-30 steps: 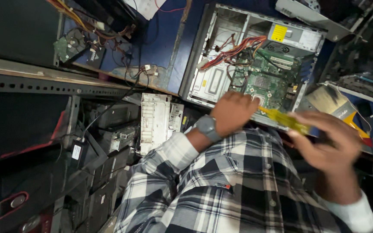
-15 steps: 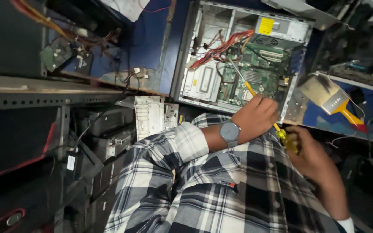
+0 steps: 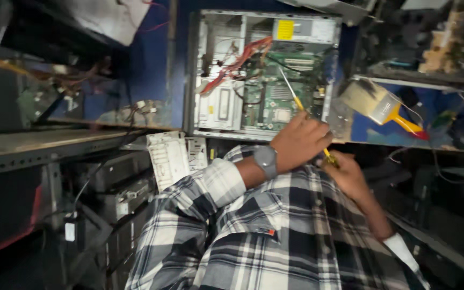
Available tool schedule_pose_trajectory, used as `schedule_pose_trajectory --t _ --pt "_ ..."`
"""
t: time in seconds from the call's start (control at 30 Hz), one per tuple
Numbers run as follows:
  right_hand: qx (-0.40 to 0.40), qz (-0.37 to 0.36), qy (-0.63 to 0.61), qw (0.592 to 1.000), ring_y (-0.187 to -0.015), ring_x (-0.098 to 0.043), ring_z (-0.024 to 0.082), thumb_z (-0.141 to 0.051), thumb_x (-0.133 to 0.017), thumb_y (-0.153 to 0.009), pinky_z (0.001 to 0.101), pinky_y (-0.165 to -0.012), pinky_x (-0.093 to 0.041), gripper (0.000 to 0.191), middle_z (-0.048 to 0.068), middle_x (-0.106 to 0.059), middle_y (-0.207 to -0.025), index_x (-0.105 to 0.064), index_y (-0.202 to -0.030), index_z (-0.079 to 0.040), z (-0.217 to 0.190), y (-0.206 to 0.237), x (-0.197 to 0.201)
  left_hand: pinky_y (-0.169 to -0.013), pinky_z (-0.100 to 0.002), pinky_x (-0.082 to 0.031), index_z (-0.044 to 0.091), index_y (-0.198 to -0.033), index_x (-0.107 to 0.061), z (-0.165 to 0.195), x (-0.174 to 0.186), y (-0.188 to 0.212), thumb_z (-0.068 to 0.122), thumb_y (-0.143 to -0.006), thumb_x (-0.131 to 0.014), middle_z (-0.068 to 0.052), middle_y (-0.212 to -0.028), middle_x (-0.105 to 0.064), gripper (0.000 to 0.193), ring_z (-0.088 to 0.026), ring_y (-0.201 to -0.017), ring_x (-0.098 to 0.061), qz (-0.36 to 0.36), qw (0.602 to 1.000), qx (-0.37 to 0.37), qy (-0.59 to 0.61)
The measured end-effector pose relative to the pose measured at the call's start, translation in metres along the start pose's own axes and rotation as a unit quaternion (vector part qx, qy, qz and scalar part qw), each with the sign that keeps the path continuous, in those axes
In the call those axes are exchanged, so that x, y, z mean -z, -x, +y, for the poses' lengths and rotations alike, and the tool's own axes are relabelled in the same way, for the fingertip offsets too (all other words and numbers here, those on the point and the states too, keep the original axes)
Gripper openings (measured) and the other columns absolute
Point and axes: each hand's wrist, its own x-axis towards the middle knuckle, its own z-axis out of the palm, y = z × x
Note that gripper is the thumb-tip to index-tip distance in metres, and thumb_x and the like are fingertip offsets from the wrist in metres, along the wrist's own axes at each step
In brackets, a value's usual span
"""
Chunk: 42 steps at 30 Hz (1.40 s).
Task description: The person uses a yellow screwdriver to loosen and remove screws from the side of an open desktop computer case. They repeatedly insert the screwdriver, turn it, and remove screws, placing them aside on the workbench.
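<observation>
**Currently: screwdriver held over the open computer case**

Head view only, so one pass.

- An open computer case [image 3: 264,75] is laid on its side at 12 o'clock in the frame, side panel off, so the green motherboard [image 3: 277,99] and the red cable bundle [image 3: 237,62] are exposed from above.
- A yellow-handled screwdriver [image 3: 296,99] is gripped by both hands. The thin shaft is pointed up toward 11 o'clock, its tip over the motherboard. The left hand [image 3: 299,142], with a grey wristwatch [image 3: 266,160] at the wrist, is curled closed around the shaft near the case's lower edge, probably to steady the tip. The right hand [image 3: 345,174], at 4 o'clock from the left, is closed on the yellow handle end, a grip suited to turning.
- Both arms are sleeved in a plaid shirt [image 3: 253,231], which fills the 6 o'clock part of the frame.
- A wide paintbrush [image 3: 379,104] with an orange-yellow handle is laid on the blue surface [image 3: 157,64] at 3 o'clock from the case, well apart from the hands, untouched.
- At 9 o'clock a metal shelf edge [image 3: 44,147] is seen, with stacked dark equipment [image 3: 119,188] below it.

Hard to make out:
- Whether the tip is touching a screw cannot be told; the spot is too small and blurred.
- Most of the handle is covered by the two hands.
- Right-hand fingertips are hidden under the left hand.
- Items at 1–2 o'clock are motion-blurred clutter and cannot be identified.
</observation>
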Motion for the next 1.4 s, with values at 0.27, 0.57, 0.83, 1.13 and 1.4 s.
schedule_pose_trajectory --t 0.27,0.57,0.83,1.13,1.4 --pt "0.000 0.226 0.055 0.973 -0.055 -0.037 0.006 -0.029 -0.076 -0.096 0.0320 -0.049 -0.033 0.050 -0.002 -0.043 -0.056 -0.050 -0.062 -0.003 0.038 0.027 0.050 -0.097 -0.048 -0.049 0.009 -0.114 -0.066 -0.018 -0.037 -0.013 0.016 -0.088 -0.071 -0.015 -0.116 -0.060 0.028 -0.036 -0.112 -0.056 0.006 0.972 0.193 0.137" --pt "-0.012 0.226 -0.025 0.974 -0.055 -0.034 0.005 -0.027 -0.074 -0.096 0.0321 -0.048 -0.025 0.046 -0.004 -0.039 -0.057 -0.053 -0.063 -0.004 0.045 0.075 0.089 -0.097 -0.047 -0.049 0.012 -0.092 -0.075 -0.017 -0.184 -0.055 0.025 -0.079 -0.069 -0.010 -0.103 -0.070 0.019 -0.031 -0.107 -0.063 -0.116 0.990 0.080 0.012" --pt "-0.050 0.211 0.072 0.973 -0.053 -0.034 0.007 -0.026 -0.074 -0.097 0.0332 -0.046 -0.027 0.047 -0.002 -0.037 -0.053 -0.052 -0.063 -0.003 0.054 0.093 0.115 -0.089 -0.047 -0.051 0.020 -0.086 -0.079 -0.005 -0.241 -0.093 0.039 -0.068 -0.065 -0.005 -0.091 -0.077 0.030 -0.026 -0.093 -0.072 -0.309 0.937 0.097 -0.127" --pt "-0.020 0.194 -0.036 0.980 -0.057 -0.036 0.004 -0.022 -0.075 -0.096 0.0284 -0.051 -0.027 0.038 -0.008 -0.042 -0.062 -0.058 -0.067 -0.004 0.079 0.096 0.130 -0.070 -0.051 -0.058 0.013 -0.087 -0.078 -0.004 -0.245 -0.095 0.016 -0.088 -0.062 -0.014 -0.093 -0.077 0.017 -0.031 -0.083 -0.076 -0.256 0.941 0.219 -0.038" --pt "-0.029 0.140 0.115 0.983 -0.056 -0.034 0.008 -0.031 -0.077 -0.098 0.0334 -0.050 -0.027 0.054 0.000 -0.037 -0.057 -0.050 -0.062 -0.001 0.059 0.063 0.140 -0.074 -0.042 -0.058 0.009 -0.092 -0.075 0.000 -0.175 -0.064 0.018 -0.077 -0.074 -0.013 -0.090 -0.077 0.017 -0.031 -0.083 -0.074 -0.057 0.927 0.291 0.230"
